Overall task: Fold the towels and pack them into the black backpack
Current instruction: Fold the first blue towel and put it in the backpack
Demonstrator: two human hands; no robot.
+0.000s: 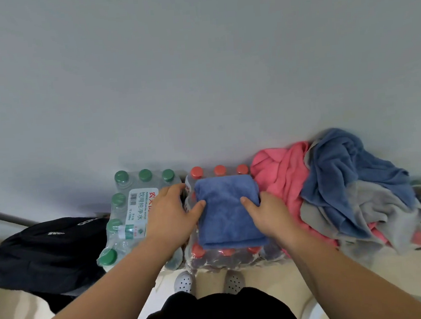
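- My left hand (pixel 173 213) holds the left edge of the folded blue towel (pixel 228 216): the thumb lies on top of the cloth, and the fingers reach down along the side, into the dark gap between the two bottle packs.
- My right hand (pixel 269 214) takes the opposite edge the same way, thumb flat on the top face. The other fingers curl round the right side and are hidden under the cloth, so I cannot tell how far they reach.
- The towel is a neat rectangle, folded edge toward me. It lies flat on the pack of red-capped bottles (pixel 228 258), whose caps show beyond its far edge and below its near one.
- Just left of that stands the pack of green-capped bottles (pixel 130 212), shrink-wrapped, with a white label on top.
- The black backpack (pixel 42 253) slumps at the far left, touching the green-capped pack (its opening does not show from here).
- To my right, touching the red-capped pack, is the pile of towels (pixel 346 185), all unfolded: a pink towel (pixel 279 176) nearest the bottles, a crumpled blue towel (pixel 344 163) on top, and a grey towel (pixel 379 208) hanging down the front.
- Everything sits against a plain pale wall (pixel 196 71).
- Below the bottles I see my white perforated shoes (pixel 184 282).
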